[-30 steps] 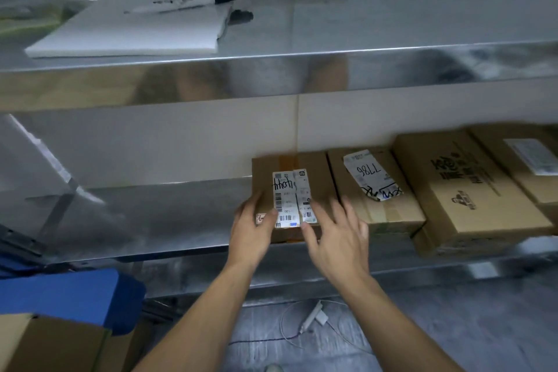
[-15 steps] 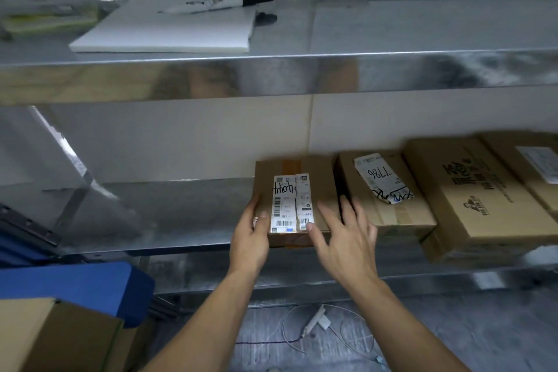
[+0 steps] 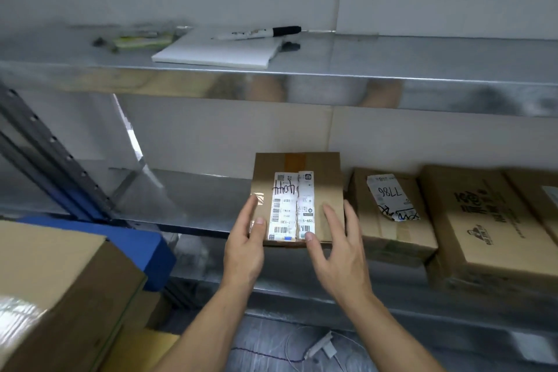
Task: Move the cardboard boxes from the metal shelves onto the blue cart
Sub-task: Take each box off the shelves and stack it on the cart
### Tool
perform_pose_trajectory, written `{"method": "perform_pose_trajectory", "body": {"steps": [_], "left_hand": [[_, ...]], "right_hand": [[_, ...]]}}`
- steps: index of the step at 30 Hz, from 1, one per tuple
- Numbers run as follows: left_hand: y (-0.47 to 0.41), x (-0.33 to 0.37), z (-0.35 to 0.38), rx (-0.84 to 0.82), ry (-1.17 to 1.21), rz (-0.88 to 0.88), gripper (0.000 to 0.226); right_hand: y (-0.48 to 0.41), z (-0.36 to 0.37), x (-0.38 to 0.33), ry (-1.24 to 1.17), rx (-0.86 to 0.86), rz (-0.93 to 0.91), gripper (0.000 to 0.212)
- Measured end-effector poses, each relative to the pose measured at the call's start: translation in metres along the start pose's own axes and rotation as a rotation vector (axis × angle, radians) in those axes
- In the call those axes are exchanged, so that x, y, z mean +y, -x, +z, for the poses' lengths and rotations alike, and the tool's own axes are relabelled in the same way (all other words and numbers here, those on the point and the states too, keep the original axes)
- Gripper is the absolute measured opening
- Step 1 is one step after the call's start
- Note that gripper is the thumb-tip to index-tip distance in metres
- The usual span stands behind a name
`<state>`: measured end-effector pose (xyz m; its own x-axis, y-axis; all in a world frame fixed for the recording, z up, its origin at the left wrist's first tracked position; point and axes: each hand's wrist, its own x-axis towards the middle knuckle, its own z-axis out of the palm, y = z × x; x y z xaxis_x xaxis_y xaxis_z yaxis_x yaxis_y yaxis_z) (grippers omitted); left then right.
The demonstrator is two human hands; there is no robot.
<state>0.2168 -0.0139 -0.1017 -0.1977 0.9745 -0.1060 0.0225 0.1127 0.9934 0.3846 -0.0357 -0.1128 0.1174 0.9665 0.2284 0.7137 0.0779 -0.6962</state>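
Box [image 3: 297,199] at shelf's [image 3: 196,205] front edge: left hand [image 3: 246,246] pinches its left side, right hand [image 3: 338,254] rests spread fingers on top. Next: lift toward cart [image 3: 136,244].

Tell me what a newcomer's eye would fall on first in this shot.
First, the small cardboard box with white barcode labels at the front edge of the middle metal shelf, the left hand holding its left edge and the right hand resting on its top. Next, the row of larger cardboard boxes to its right, and the black-capped marker at the far edge of a white pad on the upper shelf.
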Motion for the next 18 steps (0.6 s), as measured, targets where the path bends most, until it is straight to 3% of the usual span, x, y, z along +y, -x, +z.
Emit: {"method": "perform_pose_trajectory", "body": {"steps": [9,18], "left_hand": [[0.078,0.023,-0.006,0.254,0.087,0.126,0.042],[0.148,0.041,-0.045,0.545,0.099,0.273,0.046]], "right_hand": [[0.023,-0.029,-0.016,-0.159,-0.085,-0.255,0.073],[0.049,-0.034,-0.069,-0.27,-0.184,-0.493,0.066]]}}
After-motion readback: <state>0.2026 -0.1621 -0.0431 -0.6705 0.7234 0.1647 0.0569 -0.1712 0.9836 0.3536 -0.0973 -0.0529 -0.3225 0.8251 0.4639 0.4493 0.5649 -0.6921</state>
